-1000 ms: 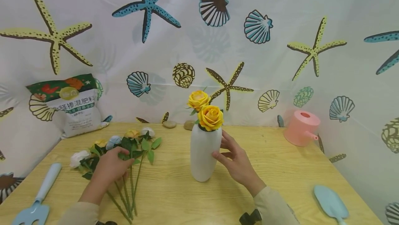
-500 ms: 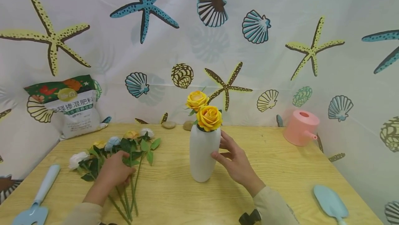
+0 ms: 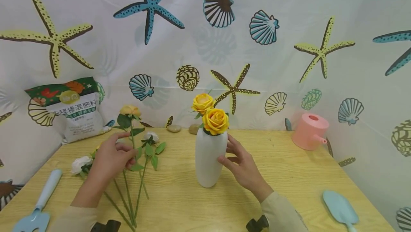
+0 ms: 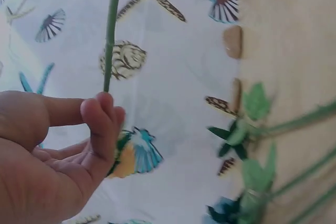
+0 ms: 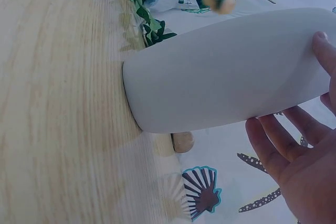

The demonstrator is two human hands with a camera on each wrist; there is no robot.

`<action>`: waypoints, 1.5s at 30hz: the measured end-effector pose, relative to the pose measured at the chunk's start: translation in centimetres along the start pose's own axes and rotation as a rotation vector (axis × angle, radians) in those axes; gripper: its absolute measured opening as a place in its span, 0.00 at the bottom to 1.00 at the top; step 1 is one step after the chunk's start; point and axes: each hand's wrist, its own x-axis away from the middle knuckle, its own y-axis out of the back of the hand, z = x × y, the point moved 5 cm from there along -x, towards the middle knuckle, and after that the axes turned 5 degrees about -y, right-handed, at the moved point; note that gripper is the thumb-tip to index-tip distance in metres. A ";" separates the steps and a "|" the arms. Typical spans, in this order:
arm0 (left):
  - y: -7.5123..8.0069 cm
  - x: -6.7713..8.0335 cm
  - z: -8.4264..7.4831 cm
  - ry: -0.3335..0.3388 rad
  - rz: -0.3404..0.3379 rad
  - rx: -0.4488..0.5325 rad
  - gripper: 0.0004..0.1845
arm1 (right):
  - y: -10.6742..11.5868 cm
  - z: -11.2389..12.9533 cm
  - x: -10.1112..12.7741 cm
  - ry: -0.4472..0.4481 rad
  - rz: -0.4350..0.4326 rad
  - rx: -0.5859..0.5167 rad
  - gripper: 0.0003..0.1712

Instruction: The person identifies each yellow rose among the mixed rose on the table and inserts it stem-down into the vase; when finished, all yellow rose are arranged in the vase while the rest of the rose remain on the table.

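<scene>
A tall white vase (image 3: pixel 209 159) stands upright mid-table with two yellow roses (image 3: pixel 216 120) in it; the right wrist view shows the vase (image 5: pixel 226 72) close up. My right hand (image 3: pixel 241 163) rests against the vase's right side, fingers loosely curved on it (image 5: pixel 286 148). My left hand (image 3: pixel 109 160) pinches the green stem (image 4: pixel 110 30) of a yellow-orange rose (image 3: pixel 130 110) and holds it upright, above a bunch of loose flowers (image 3: pixel 141 150) lying on the table.
A wooden table (image 3: pixel 289 175) carries a fertiliser bag (image 3: pixel 72 112) back left, a pink watering can (image 3: pixel 310 132) back right, a blue trowel (image 3: pixel 341 208) front right, a blue hand rake (image 3: pixel 40 203) front left and two pebbles (image 3: pixel 174 128) by the shell-print backdrop.
My left hand has lifted one rose by its stem out of the lying bunch and tipped it upright. The right hand and the vase have stayed in place.
</scene>
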 end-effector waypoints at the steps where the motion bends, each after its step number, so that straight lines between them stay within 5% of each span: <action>1: 0.1 0.0 -0.9 -0.029 -0.026 0.020 0.36 | 0.0 0.0 0.0 0.005 -0.002 0.003 0.42; 14: -1.7 -0.7 -11.4 -0.553 -0.389 0.360 0.33 | 0.1 0.0 0.1 0.019 0.015 -0.018 0.42; 25: -2.7 -1.7 -16.0 -0.797 -0.577 0.404 0.32 | 0.0 0.0 0.0 0.021 0.019 -0.013 0.42; 35: -5.6 -2.4 -15.3 -0.809 -0.456 0.245 0.35 | 0.1 0.1 0.1 0.015 0.017 -0.008 0.42; 45: -7.8 -2.4 -14.2 -0.763 -0.296 0.283 0.31 | 0.1 -0.1 0.1 0.041 0.016 -0.011 0.42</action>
